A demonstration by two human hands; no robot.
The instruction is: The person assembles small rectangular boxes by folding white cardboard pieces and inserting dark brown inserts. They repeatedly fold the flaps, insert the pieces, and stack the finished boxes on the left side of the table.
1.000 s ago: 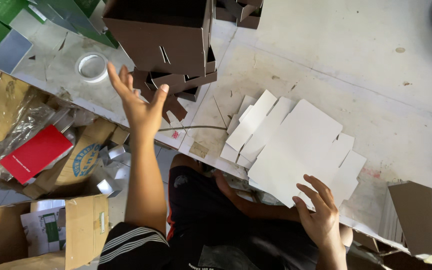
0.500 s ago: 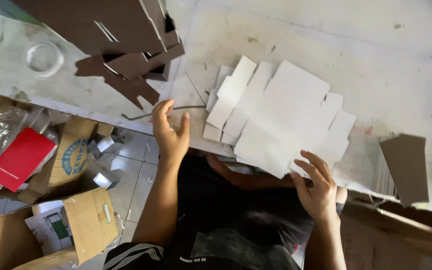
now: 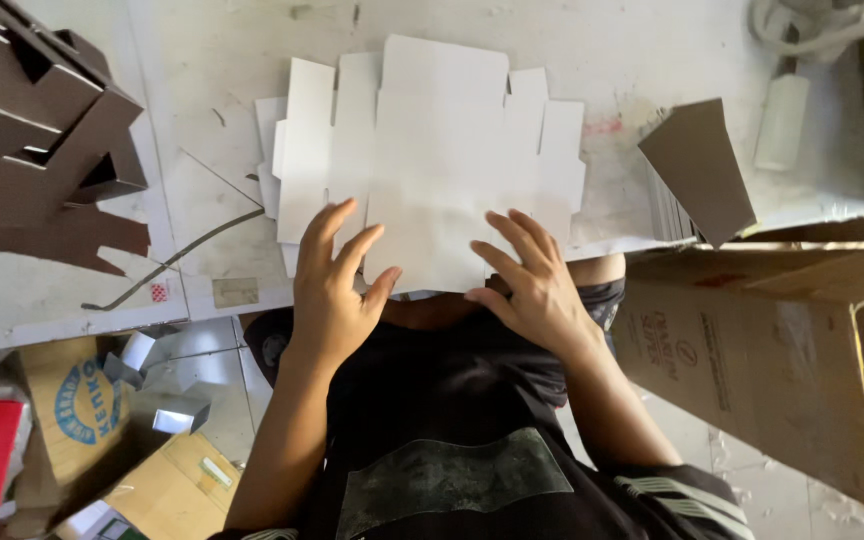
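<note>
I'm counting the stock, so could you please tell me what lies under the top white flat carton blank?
Under the top white carton blank, edges of more white blanks stick out at its left side. How many are stacked is hidden. Both hands, left hand and right hand, rest on its near edge.

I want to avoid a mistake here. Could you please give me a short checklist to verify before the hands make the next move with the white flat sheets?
1. Left hand on the white flat sheets: ok, fingers rest on the near edge.
2. Right hand on the sheets: ok.
3. Sheets neatly aligned: not ok, they are fanned out.
4. Only the top sheet touched: cannot tell.
5. Brown folded boxes apart from the sheets: ok.
6. Table bare beyond the sheets: ok.
</note>
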